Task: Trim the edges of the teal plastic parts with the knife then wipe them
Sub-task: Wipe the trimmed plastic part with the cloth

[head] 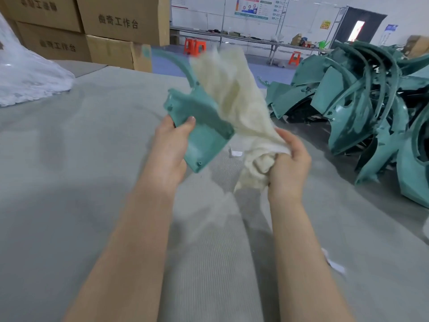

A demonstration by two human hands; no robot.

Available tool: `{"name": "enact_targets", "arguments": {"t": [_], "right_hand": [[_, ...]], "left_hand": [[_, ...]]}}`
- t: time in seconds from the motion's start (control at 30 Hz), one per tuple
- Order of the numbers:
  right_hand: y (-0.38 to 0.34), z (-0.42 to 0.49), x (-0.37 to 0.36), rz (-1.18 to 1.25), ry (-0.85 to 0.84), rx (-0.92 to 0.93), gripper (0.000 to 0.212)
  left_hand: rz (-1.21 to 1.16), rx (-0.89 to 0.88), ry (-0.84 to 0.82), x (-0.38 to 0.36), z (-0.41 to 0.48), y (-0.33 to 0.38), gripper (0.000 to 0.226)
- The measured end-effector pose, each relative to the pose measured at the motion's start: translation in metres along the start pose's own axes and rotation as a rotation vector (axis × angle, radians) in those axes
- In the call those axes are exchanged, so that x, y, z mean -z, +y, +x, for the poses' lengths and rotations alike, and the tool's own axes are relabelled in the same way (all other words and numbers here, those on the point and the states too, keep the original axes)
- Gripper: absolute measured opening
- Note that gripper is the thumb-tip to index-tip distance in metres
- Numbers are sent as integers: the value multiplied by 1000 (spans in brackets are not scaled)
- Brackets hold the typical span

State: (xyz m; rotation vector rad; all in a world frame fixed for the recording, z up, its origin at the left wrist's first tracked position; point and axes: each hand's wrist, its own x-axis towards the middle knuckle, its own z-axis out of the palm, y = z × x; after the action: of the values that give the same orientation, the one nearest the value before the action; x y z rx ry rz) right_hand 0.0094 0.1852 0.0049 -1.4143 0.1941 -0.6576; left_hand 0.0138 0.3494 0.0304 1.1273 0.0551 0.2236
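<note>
left hand gripped teal part above grey table; right hand clutched bunched cloth, draped against part. wiping step, likely: steady part, drag cloth along trimmed edges. no knife seen.

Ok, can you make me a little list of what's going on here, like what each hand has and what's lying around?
left hand: grips the teal plastic part by its flat end, thumb on top
right hand: grips a bunched cream cloth
cloth: reaches up beside the part, blurred
pile of teal parts: on the table, to the right
table: grey covering
cardboard boxes: stacked behind, to the left
orange stools: far back on the floor
</note>
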Motion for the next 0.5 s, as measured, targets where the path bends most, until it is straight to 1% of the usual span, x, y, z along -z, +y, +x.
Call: {"name": "enact_targets", "arguments": {"t": [0.03,0.07,0.1,0.13,0.17,0.2,0.23,0.27,0.33,0.37,0.4,0.43,0.5], "right_hand": [[-3,1,3,105,102,-53,57],[-5,2,6,159,171,-71,54],[-7,2,8,158,192,-56,50],[-7,1,7,119,177,-24,48],[-7,-2,4,58,124,18,44],[-8,-7,-1,-9,21,72,39],[-9,-14,-8,-84,-116,139,34],[-7,-24,-15,-173,-269,210,35],[1,-46,-32,-371,-559,325,53],[7,-54,-40,-494,-657,388,61],[15,-57,-46,-635,-703,459,65],[21,-55,-51,-767,-702,509,63],[25,-40,-54,-951,-596,487,55]], "left_hand": [[-148,72,-18,2,1,-7,26],[-251,128,-29,5,2,-13,28],[-325,174,-37,7,3,-18,28],[-381,212,-48,10,6,-22,29],[-424,246,-61,13,7,-25,30],[-463,281,-85,14,7,-26,31],[-494,318,-119,15,6,-28,33],[-512,347,-153,14,5,-29,37],[-492,379,-200,15,2,-32,47],[-456,393,-210,15,1,-34,50],[-420,402,-214,15,0,-36,53],[-393,402,-206,14,0,-36,53],[-375,393,-177,7,0,-38,53]]}}
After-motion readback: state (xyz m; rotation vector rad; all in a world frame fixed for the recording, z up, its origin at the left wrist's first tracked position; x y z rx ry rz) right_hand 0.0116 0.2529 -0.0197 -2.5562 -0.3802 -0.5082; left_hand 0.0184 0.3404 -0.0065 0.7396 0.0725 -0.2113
